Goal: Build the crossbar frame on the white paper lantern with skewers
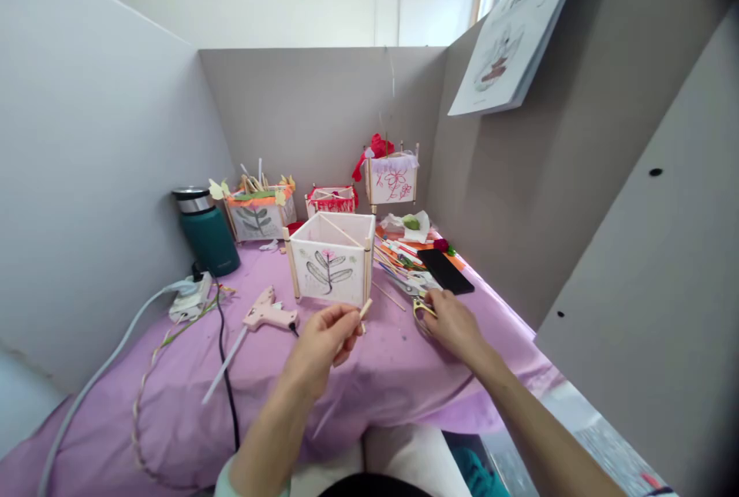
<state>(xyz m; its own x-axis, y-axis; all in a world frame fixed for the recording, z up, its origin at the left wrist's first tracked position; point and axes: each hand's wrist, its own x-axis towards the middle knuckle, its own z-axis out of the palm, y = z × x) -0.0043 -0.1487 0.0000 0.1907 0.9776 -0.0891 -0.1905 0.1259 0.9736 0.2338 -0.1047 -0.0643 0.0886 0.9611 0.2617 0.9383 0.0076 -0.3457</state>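
My left hand (328,339) is closed in a pinch on a short pale wooden stick (366,307), whose end sticks out past the fingertips. Just behind it stands a four-sided paper lantern (305,266) with wooden corner posts and a drawn leafy plant with a pink flower. To the right, my right hand (453,321) has its fingers closed on the gold handle of the scissors (416,303), which lie on the cloth with the blades pointing away to the left. A thin stick (389,295) lies between lantern and scissors.
On the left are a pink glue gun (270,314), a power strip (192,298) with cables, and a teal bottle (208,235). More decorated lanterns (392,180) stand at the back. Pens (398,255) and a black phone (446,271) lie on the right. Grey partitions (323,112) enclose the table.
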